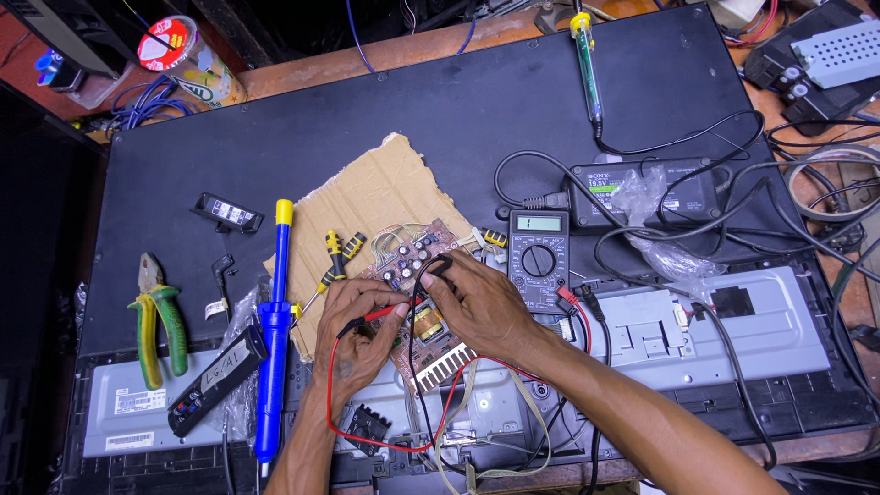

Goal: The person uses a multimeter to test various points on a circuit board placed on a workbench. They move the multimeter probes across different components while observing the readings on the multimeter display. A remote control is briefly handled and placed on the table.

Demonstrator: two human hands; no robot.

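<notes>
Looking from the left, we see green-handled pliers (158, 325) far out from our hands, then a blue solder pump (274, 330) lying just to the left of our left hand (356, 332). Our left hand is closed around the red probe (383, 313), pinching it with its tip down on the brown circuit board (417, 302). The board lies under both hands, partly on a piece of cardboard (371, 197). Our right hand (481, 307) is closed too, pinching the black probe (438, 268) against the top part of the board. Just to the right of this hand sits the multimeter (538, 259), with the red and black wires running to it. Farther right is a black power brick (642, 194).
</notes>
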